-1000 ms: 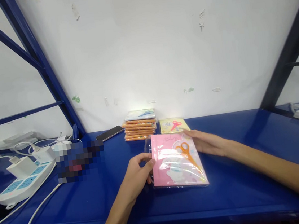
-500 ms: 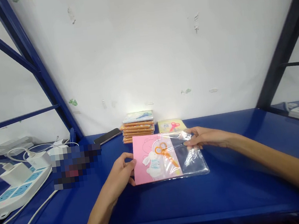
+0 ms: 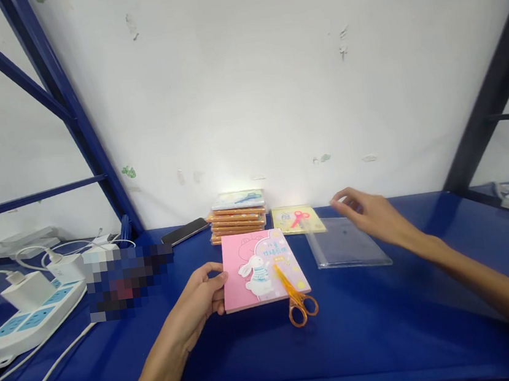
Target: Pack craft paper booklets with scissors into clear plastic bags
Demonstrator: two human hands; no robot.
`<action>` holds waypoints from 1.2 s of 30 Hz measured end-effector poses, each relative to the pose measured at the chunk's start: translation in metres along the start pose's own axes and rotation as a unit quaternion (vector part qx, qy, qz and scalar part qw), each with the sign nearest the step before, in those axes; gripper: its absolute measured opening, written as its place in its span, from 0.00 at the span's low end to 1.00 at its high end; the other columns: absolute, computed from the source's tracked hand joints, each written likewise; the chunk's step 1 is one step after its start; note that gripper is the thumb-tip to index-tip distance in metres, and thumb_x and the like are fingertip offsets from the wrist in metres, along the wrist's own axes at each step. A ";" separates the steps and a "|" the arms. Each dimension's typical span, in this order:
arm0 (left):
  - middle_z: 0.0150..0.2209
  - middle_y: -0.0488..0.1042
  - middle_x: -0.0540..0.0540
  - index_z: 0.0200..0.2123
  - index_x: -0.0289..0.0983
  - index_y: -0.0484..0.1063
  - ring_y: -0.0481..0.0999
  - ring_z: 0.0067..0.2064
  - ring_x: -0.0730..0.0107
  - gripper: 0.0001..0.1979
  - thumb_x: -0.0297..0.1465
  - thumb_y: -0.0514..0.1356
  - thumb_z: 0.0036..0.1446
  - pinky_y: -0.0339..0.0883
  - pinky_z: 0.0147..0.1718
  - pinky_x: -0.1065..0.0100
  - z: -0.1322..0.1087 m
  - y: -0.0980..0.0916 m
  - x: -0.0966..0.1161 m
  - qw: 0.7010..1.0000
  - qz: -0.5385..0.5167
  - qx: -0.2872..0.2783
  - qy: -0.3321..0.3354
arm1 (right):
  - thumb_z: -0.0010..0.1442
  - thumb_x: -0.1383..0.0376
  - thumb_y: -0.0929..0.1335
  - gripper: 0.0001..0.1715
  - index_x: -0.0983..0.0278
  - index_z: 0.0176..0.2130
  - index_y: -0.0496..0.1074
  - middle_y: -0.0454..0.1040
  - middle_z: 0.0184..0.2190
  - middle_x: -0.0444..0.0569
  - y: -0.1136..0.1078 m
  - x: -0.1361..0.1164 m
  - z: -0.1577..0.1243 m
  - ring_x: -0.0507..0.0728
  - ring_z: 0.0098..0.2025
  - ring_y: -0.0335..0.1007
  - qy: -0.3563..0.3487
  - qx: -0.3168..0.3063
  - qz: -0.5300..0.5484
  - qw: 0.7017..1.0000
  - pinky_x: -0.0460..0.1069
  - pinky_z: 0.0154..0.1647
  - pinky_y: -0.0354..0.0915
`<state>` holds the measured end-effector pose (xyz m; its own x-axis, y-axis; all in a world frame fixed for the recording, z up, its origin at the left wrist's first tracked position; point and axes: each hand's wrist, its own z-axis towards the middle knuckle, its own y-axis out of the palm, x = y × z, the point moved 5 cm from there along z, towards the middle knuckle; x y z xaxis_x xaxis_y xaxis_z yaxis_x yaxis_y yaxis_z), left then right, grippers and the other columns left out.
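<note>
My left hand (image 3: 204, 292) grips the left edge of a pink booklet (image 3: 238, 248) with a white rabbit on its cover. A pair of orange scissors (image 3: 294, 297) lies across the booklet's lower right part, its handle loops hanging past the near edge. To the right, a clear plastic sleeve (image 3: 347, 244) lies flat on the blue table. Above the sleeve's far right side is my right hand (image 3: 368, 210), its fingers loosely bent and apart, holding nothing.
Behind the booklet stands a stack of packaged booklets (image 3: 238, 217), beside a yellow packaged booklet with pink scissors (image 3: 296, 219). A phone (image 3: 185, 231) lies left of the stack. A white power strip (image 3: 33, 316) with plugs and cables occupies the left side of the blue table (image 3: 257, 363).
The booklet and orange scissors have come out of the clear sleeve. My right hand has let the sleeve go on the table at right. The scissors now point the other way.
</note>
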<state>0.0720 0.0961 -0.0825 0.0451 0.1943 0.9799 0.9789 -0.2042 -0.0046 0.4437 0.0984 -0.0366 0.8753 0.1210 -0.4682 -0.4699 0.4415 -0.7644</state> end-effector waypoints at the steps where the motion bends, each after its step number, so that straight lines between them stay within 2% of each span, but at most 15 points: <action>1: 0.24 0.74 0.52 0.39 0.37 0.64 0.66 0.20 0.79 0.23 0.37 0.71 0.45 0.53 0.19 0.76 -0.001 0.002 0.000 1.000 -0.010 -0.006 -0.001 | 0.69 0.42 0.59 0.29 0.60 0.49 0.72 0.80 0.34 0.52 0.011 -0.016 -0.009 0.59 0.30 0.75 -0.010 -0.048 0.050 0.998 0.53 0.33 0.67; 3: 0.25 0.75 0.51 0.39 0.37 0.64 0.67 0.21 0.79 0.23 0.37 0.71 0.45 0.53 0.19 0.76 -0.002 0.008 0.000 0.999 -0.036 -0.021 -0.004 | 0.69 0.39 0.56 0.34 0.61 0.47 0.73 0.79 0.28 0.50 0.039 -0.044 -0.029 0.55 0.21 0.69 -0.015 -0.175 0.134 0.975 0.50 0.24 0.63; 5: 0.24 0.74 0.52 0.40 0.37 0.64 0.68 0.21 0.78 0.23 0.36 0.71 0.46 0.54 0.19 0.76 -0.002 0.015 -0.001 0.998 -0.055 -0.034 -0.005 | 0.69 0.39 0.58 0.34 0.62 0.42 0.74 0.78 0.26 0.50 0.062 -0.063 -0.049 0.53 0.18 0.67 -0.007 -0.280 0.202 0.938 0.48 0.19 0.60; 8: 0.24 0.74 0.52 0.46 0.35 0.65 0.67 0.20 0.78 0.21 0.36 0.68 0.53 0.53 0.17 0.76 -0.002 0.024 -0.003 0.998 -0.047 -0.033 -0.001 | 0.66 0.39 0.63 0.32 0.64 0.36 0.75 0.74 0.23 0.47 0.079 -0.072 -0.064 0.49 0.17 0.63 0.001 -0.338 0.288 0.896 0.46 0.18 0.54; 12: 0.32 0.79 0.45 0.56 0.33 0.64 0.73 0.23 0.75 0.22 0.36 0.61 0.62 0.56 0.17 0.76 -0.004 0.034 -0.011 0.998 -0.008 -0.053 -0.038 | 0.66 0.41 0.65 0.30 0.65 0.35 0.74 0.67 0.21 0.42 0.078 -0.065 -0.062 0.47 0.17 0.57 0.013 -0.313 0.349 0.883 0.45 0.18 0.50; 16: 0.30 0.78 0.45 0.59 0.31 0.63 0.75 0.25 0.72 0.28 0.37 0.64 0.60 0.65 0.20 0.74 -0.009 0.038 -0.009 0.994 0.028 -0.097 -0.035 | 0.66 0.42 0.65 0.30 0.65 0.31 0.71 0.63 0.19 0.41 0.079 -0.061 -0.056 0.47 0.17 0.55 0.032 -0.296 0.368 0.881 0.45 0.18 0.48; 20: 0.28 0.77 0.49 0.61 0.32 0.61 0.73 0.23 0.73 0.32 0.36 0.66 0.58 0.64 0.19 0.75 -0.012 0.027 0.003 0.997 0.036 -0.074 -0.008 | 0.63 0.44 0.68 0.28 0.64 0.27 0.71 0.61 0.17 0.41 0.080 -0.060 -0.053 0.48 0.17 0.53 0.062 -0.273 0.402 0.872 0.46 0.18 0.45; 24: 0.25 0.74 0.52 0.59 0.32 0.65 0.67 0.21 0.77 0.29 0.35 0.66 0.57 0.59 0.17 0.77 -0.015 0.005 0.014 0.997 0.054 -0.058 0.015 | 0.60 0.47 0.71 0.23 0.65 0.32 0.76 0.68 0.22 0.45 0.068 -0.049 -0.046 0.49 0.21 0.58 0.104 -0.185 0.449 0.868 0.46 0.19 0.47; 27: 0.22 0.72 0.55 0.56 0.33 0.68 0.63 0.19 0.79 0.27 0.35 0.67 0.55 0.58 0.18 0.78 -0.013 -0.022 0.021 0.997 0.067 -0.005 0.032 | 0.61 0.47 0.71 0.24 0.66 0.36 0.78 0.72 0.26 0.48 0.058 -0.041 -0.040 0.51 0.24 0.61 0.097 -0.151 0.420 0.889 0.46 0.21 0.50; 29: 0.19 0.66 0.58 0.54 0.34 0.70 0.60 0.18 0.79 0.26 0.36 0.68 0.53 0.58 0.18 0.78 -0.010 -0.041 0.023 0.996 0.079 0.032 0.035 | 0.63 0.43 0.68 0.27 0.65 0.34 0.76 0.70 0.24 0.47 0.058 -0.037 -0.038 0.51 0.23 0.60 0.098 -0.159 0.374 0.908 0.47 0.21 0.50; 31: 0.19 0.67 0.58 0.53 0.35 0.70 0.62 0.20 0.78 0.26 0.36 0.68 0.52 0.59 0.19 0.77 -0.006 -0.056 0.023 0.994 0.093 0.055 0.026 | 0.65 0.41 0.64 0.31 0.63 0.29 0.74 0.69 0.22 0.47 0.059 -0.034 -0.037 0.51 0.21 0.59 0.095 -0.168 0.320 0.927 0.48 0.20 0.50; 34: 0.21 0.71 0.54 0.50 0.33 0.73 0.66 0.21 0.75 0.24 0.36 0.67 0.51 0.58 0.19 0.75 0.002 -0.070 0.020 0.986 0.151 0.063 0.021 | 0.70 0.42 0.56 0.38 0.62 0.22 0.70 0.71 0.20 0.49 0.061 -0.035 -0.037 0.54 0.22 0.64 0.043 -0.172 0.216 0.960 0.50 0.25 0.58; 36: 0.19 0.71 0.53 0.47 0.31 0.75 0.66 0.20 0.73 0.22 0.35 0.66 0.50 0.58 0.19 0.74 0.006 -0.072 0.017 0.978 0.198 0.066 0.022 | 0.73 0.44 0.52 0.41 0.62 0.22 0.71 0.72 0.18 0.49 0.062 -0.035 -0.036 0.55 0.23 0.68 0.013 -0.187 0.152 0.971 0.52 0.32 0.62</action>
<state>0.0038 0.1203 -0.0665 0.4194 0.0836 0.9040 0.9041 -0.1281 -0.4076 0.3802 0.0897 -0.0836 0.6892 0.1700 -0.7043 -0.7185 0.0354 -0.6946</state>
